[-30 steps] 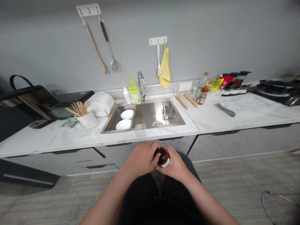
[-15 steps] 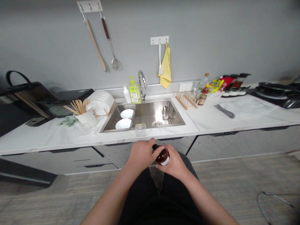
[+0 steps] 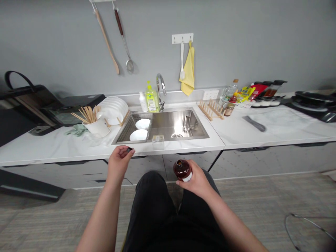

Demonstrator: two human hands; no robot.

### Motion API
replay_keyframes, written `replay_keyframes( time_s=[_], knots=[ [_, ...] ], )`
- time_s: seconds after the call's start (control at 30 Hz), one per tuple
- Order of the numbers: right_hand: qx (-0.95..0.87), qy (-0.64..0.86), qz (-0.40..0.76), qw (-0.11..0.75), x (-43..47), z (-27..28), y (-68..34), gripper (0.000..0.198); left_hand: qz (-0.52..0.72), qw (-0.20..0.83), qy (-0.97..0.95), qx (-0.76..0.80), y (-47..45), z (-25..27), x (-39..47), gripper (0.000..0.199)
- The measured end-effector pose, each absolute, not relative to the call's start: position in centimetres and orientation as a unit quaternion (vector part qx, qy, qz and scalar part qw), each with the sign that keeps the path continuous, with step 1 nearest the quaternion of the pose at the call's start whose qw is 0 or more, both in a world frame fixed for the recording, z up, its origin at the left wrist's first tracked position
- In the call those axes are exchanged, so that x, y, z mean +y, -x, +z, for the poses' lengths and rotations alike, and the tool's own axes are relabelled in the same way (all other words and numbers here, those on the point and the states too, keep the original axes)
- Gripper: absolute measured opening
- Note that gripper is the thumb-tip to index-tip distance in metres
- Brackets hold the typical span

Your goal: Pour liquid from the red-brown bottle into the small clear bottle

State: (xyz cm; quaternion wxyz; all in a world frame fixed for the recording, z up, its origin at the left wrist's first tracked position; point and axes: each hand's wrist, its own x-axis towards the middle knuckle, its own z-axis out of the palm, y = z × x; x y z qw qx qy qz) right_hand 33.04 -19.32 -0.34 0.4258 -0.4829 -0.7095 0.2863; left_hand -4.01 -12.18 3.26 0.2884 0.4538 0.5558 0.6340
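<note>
My right hand (image 3: 194,178) is wrapped round a dark brown bottle (image 3: 182,169) with a white label, held in front of the counter above my lap. The bottle's neck is uncovered and its opening faces up. Between the thumb and fingers of my left hand (image 3: 119,160) is a small black bottle cap (image 3: 129,149), near the counter's front edge. Closest to it on the counter stands a small clear container (image 3: 158,142), just before the sink (image 3: 168,120).
White bowls (image 3: 139,135) sit in a basket in the sink. To the left are a white holder (image 3: 98,128) with chopsticks, a plate rack (image 3: 121,121) and a green glove (image 3: 76,130). A wooden rack (image 3: 211,110), a jar (image 3: 229,109) and a grey cloth-like strip (image 3: 254,124) lie right.
My left hand has come away from the bottle to the left, taking the black cap off it. The right hand still holds the bottle.
</note>
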Motion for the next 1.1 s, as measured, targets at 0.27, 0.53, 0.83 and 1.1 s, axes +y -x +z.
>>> replay_keyframes(
  time_s=[0.27,0.53,0.83,1.1],
  knots=[
    [-0.706,0.488,0.288,0.426,-18.3,-0.9,-32.7,0.06,0.58,0.175,-0.423,0.674,13.0,-1.0,-9.7,0.048],
    [-0.701,0.495,0.271,0.437,-16.3,-1.7,-32.2,0.059,0.437,-0.047,-0.439,0.784,17.6,-3.8,-6.8,0.046],
    [-0.708,0.482,0.276,0.436,-14.4,-1.8,-31.8,0.067,0.377,-0.075,-0.441,0.811,19.2,-3.3,-5.4,0.043],
    [-0.712,0.464,0.301,0.433,-13.8,-0.8,-31.0,0.062,0.441,-0.113,-0.467,0.758,13.6,-0.5,-7.6,0.044]
  ],
)
